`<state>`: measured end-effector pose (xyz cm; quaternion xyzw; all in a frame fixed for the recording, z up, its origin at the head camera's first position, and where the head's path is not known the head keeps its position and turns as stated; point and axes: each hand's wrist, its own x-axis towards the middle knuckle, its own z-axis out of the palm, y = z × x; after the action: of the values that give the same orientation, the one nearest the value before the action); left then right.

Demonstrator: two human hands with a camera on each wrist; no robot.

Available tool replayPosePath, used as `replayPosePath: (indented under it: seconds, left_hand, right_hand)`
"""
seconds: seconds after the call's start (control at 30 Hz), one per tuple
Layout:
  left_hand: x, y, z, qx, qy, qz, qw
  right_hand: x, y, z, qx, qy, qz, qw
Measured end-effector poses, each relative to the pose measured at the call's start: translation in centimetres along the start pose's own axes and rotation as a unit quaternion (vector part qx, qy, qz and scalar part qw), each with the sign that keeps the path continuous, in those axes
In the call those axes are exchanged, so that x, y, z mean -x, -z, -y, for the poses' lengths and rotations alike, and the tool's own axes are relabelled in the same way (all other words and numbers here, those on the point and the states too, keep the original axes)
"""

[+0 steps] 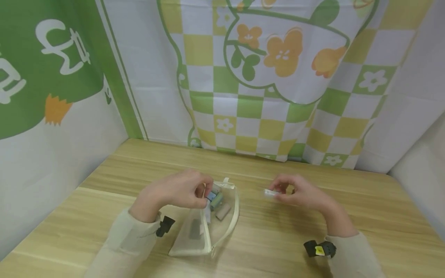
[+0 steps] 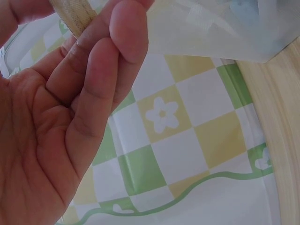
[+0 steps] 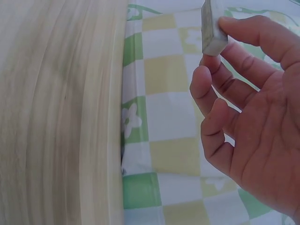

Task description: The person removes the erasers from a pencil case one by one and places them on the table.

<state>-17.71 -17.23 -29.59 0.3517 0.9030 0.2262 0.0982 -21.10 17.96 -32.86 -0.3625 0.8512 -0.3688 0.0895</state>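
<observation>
Plainly, the left forearm enters between seven and eight o'clock, its wrist bent so the left hand (image 1: 182, 189) arches over the mesh pouch (image 1: 185, 241), pinching its zip band (image 2: 74, 16) on the pouch's eleven o'clock side. Small pieces, including a green one (image 1: 217, 201), lie inside. From between four and five o'clock comes the right forearm; the right hand (image 1: 300, 192), fingers curved, pinches a small white block (image 1: 270, 192) above the table (image 1: 264, 247), at the pouch's two o'clock.
</observation>
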Motion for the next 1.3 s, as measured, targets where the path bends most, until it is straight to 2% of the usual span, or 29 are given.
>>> replayPosePath:
  seconds: [0.33,0.97,1.3]
  left_hand:
    - [-0.1,0.1,0.1,-0.013,-0.012,-0.005,0.9998]
    - [0.1,-0.1,0.1,-0.01,-0.004,-0.002,0.9999]
    - [0.1,0.0,0.0,-0.01,-0.005,-0.001,0.9999]
  right_hand:
    - [0.6,0.6,-1.3,0.014,-0.017,-0.006,0.9997]
    - [1.0,0.8,-3.7,0.039,-0.036,-0.014,0.9985]
    - [1.1,0.8,-4.3,0.038,-0.039,0.003,0.9985]
